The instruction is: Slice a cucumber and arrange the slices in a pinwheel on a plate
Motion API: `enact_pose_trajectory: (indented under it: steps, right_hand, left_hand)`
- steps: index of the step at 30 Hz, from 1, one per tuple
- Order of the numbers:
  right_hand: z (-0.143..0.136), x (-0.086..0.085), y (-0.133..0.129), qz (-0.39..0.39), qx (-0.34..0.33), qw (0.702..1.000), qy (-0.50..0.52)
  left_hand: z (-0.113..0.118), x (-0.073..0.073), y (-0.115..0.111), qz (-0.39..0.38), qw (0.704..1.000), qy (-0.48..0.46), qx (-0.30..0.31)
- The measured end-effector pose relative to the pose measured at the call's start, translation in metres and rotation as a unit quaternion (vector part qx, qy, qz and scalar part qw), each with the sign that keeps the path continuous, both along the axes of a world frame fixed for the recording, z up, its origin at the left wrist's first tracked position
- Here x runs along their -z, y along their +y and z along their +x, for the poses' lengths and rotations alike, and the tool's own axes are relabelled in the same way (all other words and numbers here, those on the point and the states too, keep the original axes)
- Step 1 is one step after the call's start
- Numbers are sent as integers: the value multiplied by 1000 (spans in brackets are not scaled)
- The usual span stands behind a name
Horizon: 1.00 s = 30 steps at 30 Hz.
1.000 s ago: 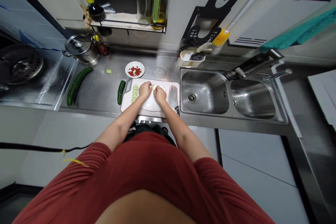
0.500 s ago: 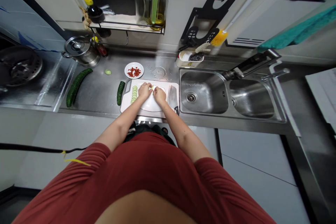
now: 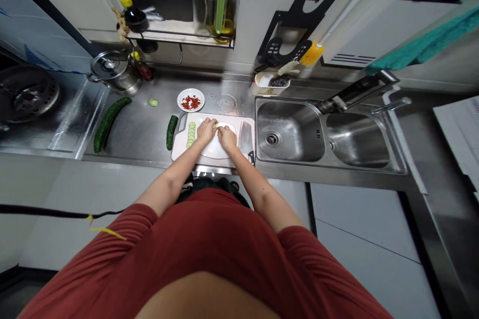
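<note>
Both hands meet over a white plate (image 3: 215,149) that lies on the cutting board (image 3: 179,152). My left hand (image 3: 206,130) and my right hand (image 3: 226,138) pinch a small pale-green cucumber slice (image 3: 216,125) between their fingertips, near the plate's far side. Fingers cover most of the slice. A row of overlapping cucumber slices (image 3: 191,134) lies on the board left of my left hand. Along the board's right side rests a knife (image 3: 246,135), its black handle toward me. A cut piece of cucumber (image 3: 172,132) sits against the board's left edge.
A small dish (image 3: 181,102) of chopped red pieces stands behind the board. Farther left are a whole cucumber (image 3: 108,122), a cucumber end (image 3: 153,102) and a lidded pot (image 3: 116,75). The double sink (image 3: 292,154) adjoins the board's right side. A bottle shelf (image 3: 175,37) hangs above.
My fingers have shifted very slightly around the cucumber slice. The board, plate and the other things stay where they were; the view has moved a little.
</note>
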State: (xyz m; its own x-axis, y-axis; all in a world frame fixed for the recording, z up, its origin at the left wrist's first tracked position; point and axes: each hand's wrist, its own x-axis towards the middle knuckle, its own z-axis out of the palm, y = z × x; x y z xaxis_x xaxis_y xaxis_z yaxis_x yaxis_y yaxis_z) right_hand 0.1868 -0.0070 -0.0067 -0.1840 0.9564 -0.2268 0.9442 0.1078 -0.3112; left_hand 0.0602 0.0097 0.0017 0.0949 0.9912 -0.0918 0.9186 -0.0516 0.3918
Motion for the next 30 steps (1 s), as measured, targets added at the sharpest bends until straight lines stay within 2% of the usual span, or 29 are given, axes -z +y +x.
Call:
enact_pose_trajectory:
  steps: [11,30]
  right_hand:
    - [-1,2,-3,20,2,1000,-2]
    - [-4,-4,-4,3,8,1000,-11]
  left_hand:
    - [0,-6,-7,-10,1000,20,7]
    - [2,-7,-11,-12,1000,23,0]
